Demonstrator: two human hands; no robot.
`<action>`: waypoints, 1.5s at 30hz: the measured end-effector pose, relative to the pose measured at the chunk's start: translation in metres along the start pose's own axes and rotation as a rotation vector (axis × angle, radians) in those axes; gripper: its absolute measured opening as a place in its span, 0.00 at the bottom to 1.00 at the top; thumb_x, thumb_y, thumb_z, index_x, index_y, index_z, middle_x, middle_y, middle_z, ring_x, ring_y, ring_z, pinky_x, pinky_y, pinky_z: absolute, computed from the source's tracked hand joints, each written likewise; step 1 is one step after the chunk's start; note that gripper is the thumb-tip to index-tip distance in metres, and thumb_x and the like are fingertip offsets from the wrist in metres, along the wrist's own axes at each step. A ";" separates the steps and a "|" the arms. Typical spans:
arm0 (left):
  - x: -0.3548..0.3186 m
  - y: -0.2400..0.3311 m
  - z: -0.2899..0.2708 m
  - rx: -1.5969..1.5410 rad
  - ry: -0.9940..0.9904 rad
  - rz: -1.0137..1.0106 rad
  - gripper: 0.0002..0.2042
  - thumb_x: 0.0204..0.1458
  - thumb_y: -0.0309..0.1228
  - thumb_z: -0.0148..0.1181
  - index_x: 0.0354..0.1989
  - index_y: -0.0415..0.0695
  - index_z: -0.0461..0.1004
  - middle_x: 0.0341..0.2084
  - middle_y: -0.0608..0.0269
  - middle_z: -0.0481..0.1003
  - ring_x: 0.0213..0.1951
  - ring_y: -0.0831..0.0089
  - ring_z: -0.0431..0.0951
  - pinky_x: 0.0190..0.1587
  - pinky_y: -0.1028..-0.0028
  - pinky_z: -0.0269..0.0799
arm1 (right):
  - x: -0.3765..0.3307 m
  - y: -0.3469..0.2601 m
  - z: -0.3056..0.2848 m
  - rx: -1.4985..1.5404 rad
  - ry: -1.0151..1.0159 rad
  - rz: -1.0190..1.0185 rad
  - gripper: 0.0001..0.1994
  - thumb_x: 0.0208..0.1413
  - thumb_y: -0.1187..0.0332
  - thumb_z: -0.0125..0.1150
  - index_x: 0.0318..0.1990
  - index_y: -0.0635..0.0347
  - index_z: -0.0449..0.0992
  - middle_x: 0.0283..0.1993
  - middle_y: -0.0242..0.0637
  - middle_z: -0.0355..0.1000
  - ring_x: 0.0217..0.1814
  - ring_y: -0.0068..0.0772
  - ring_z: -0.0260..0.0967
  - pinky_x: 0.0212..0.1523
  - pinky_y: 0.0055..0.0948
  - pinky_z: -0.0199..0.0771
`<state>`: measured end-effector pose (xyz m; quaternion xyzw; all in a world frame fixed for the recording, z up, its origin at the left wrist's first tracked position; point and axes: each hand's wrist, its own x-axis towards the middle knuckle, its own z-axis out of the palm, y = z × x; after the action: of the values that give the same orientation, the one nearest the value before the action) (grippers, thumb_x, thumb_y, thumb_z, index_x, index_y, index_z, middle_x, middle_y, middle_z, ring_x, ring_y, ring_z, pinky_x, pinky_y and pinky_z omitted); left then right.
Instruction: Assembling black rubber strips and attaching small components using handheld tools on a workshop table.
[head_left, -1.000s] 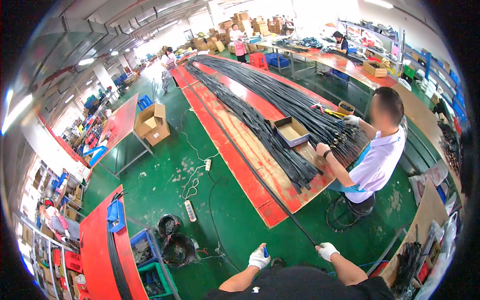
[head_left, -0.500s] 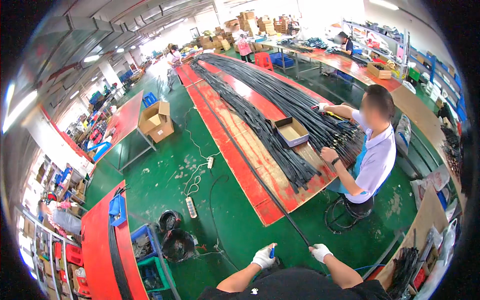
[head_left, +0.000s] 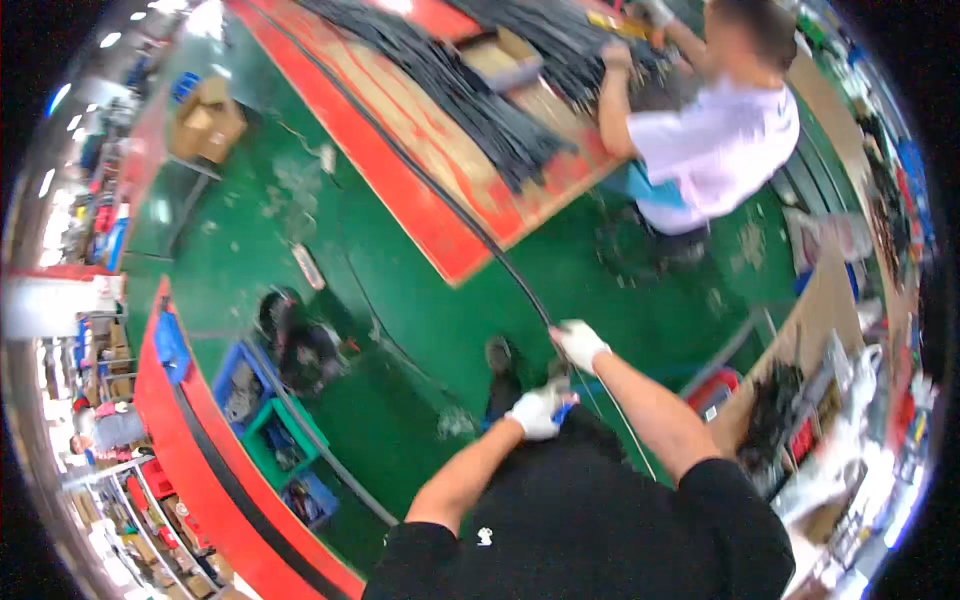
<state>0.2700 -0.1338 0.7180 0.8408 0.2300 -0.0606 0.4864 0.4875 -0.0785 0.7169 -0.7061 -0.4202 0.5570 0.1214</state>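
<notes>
The near end of a long black cable is gripped by the gloved right hand, the fingers clamped around it. From that grip the cable is stretched forward and leftward, across the near end of a red table and along its left side. A thin pale strand is seen running from below the grip toward the torso. Just below and left of it, a small blue object is held in the gloved left hand, its fingers curled together. Ahead of the grip, black strips are laid on the table beside an open box; ahead and rightward, the table's end is occupied by a co-worker. Well leftward, a green bin is placed.
</notes>
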 end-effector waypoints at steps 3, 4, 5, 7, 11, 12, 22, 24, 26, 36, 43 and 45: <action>0.022 0.029 0.007 -0.058 -0.026 0.039 0.29 0.53 0.31 0.59 0.67 0.55 0.75 0.74 0.37 0.60 0.61 0.41 0.78 0.63 0.58 0.76 | 0.004 -0.002 0.011 0.407 -0.043 0.008 0.22 0.71 0.49 0.56 0.38 0.63 0.78 0.29 0.35 0.74 0.31 0.29 0.67 0.34 0.36 0.67; 0.029 0.027 0.015 -0.070 -0.042 0.007 0.30 0.52 0.32 0.61 0.68 0.53 0.74 0.73 0.35 0.60 0.58 0.41 0.79 0.62 0.57 0.77 | 0.006 -0.011 0.014 0.406 -0.053 0.011 0.21 0.71 0.51 0.56 0.39 0.62 0.78 0.29 0.33 0.74 0.31 0.28 0.66 0.34 0.35 0.67; 0.033 0.026 0.024 -0.084 -0.055 -0.028 0.32 0.51 0.33 0.63 0.69 0.51 0.73 0.72 0.34 0.60 0.56 0.40 0.80 0.61 0.57 0.77 | 0.004 -0.019 0.016 0.402 -0.068 0.015 0.20 0.72 0.52 0.56 0.39 0.62 0.78 0.29 0.32 0.74 0.31 0.27 0.66 0.34 0.34 0.66; 0.037 0.031 0.020 -0.098 -0.011 -0.069 0.30 0.48 0.34 0.66 0.65 0.47 0.75 0.64 0.35 0.68 0.52 0.41 0.81 0.57 0.55 0.78 | 0.002 -0.020 0.018 0.394 -0.060 0.028 0.18 0.72 0.54 0.56 0.39 0.61 0.78 0.29 0.31 0.73 0.31 0.25 0.65 0.34 0.33 0.65; 0.054 0.016 0.029 -0.083 0.068 -0.100 0.23 0.45 0.35 0.71 0.52 0.43 0.78 0.43 0.41 0.80 0.44 0.44 0.83 0.50 0.54 0.78 | -0.004 -0.034 0.022 0.427 -0.100 0.061 0.19 0.71 0.52 0.59 0.41 0.62 0.79 0.30 0.32 0.75 0.33 0.26 0.68 0.37 0.32 0.67; 0.058 0.002 0.041 -0.129 0.087 -0.079 0.26 0.44 0.36 0.72 0.54 0.44 0.76 0.48 0.43 0.80 0.49 0.44 0.82 0.52 0.55 0.79 | -0.008 -0.039 0.021 0.448 -0.114 0.094 0.20 0.70 0.51 0.59 0.42 0.62 0.80 0.31 0.33 0.76 0.34 0.27 0.69 0.38 0.32 0.69; 0.080 -0.062 0.048 -0.323 0.077 -0.284 0.36 0.52 0.35 0.65 0.73 0.48 0.66 0.43 0.40 0.82 0.48 0.43 0.83 0.52 0.53 0.77 | -0.003 -0.087 -0.027 0.152 -0.061 0.156 0.18 0.58 0.54 0.65 0.40 0.63 0.86 0.30 0.39 0.78 0.33 0.33 0.77 0.35 0.36 0.76; 0.077 -0.071 0.058 -0.294 0.090 -0.297 0.35 0.53 0.35 0.64 0.74 0.51 0.66 0.44 0.39 0.82 0.47 0.44 0.84 0.51 0.53 0.78 | -0.008 -0.077 -0.046 0.117 -0.026 0.157 0.17 0.60 0.55 0.63 0.40 0.63 0.84 0.30 0.39 0.78 0.32 0.33 0.76 0.34 0.37 0.77; 0.067 -0.068 0.059 -0.277 0.141 -0.277 0.34 0.54 0.35 0.64 0.72 0.52 0.67 0.46 0.36 0.81 0.48 0.42 0.83 0.51 0.53 0.78 | -0.005 -0.057 -0.068 0.209 -0.017 0.235 0.17 0.63 0.56 0.61 0.42 0.64 0.82 0.34 0.41 0.78 0.34 0.33 0.76 0.37 0.38 0.78; 0.027 -0.054 -0.065 -0.366 0.238 -0.195 0.37 0.54 0.30 0.62 0.76 0.45 0.63 0.58 0.46 0.79 0.56 0.55 0.81 0.60 0.65 0.74 | -0.016 -0.049 -0.111 -0.157 0.251 -0.057 0.19 0.69 0.56 0.56 0.46 0.67 0.80 0.42 0.55 0.80 0.48 0.54 0.78 0.51 0.43 0.74; 0.019 -0.037 -0.181 -0.345 0.376 -0.156 0.36 0.52 0.27 0.60 0.75 0.43 0.63 0.62 0.45 0.76 0.61 0.52 0.79 0.64 0.65 0.72 | -0.075 -0.117 -0.144 0.044 0.312 -0.061 0.14 0.69 0.63 0.60 0.45 0.68 0.81 0.32 0.34 0.77 0.34 0.27 0.71 0.39 0.32 0.71; 0.025 -0.046 -0.201 -0.388 0.440 -0.110 0.37 0.52 0.26 0.61 0.75 0.43 0.63 0.63 0.46 0.75 0.62 0.54 0.78 0.66 0.67 0.71 | -0.080 -0.123 -0.156 0.069 0.345 -0.107 0.11 0.68 0.66 0.62 0.43 0.68 0.81 0.30 0.33 0.76 0.33 0.25 0.69 0.36 0.31 0.69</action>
<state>0.2470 0.0636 0.7783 0.7113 0.3825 0.1420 0.5723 0.5680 -0.0144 0.9044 -0.7631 -0.4107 0.4345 0.2454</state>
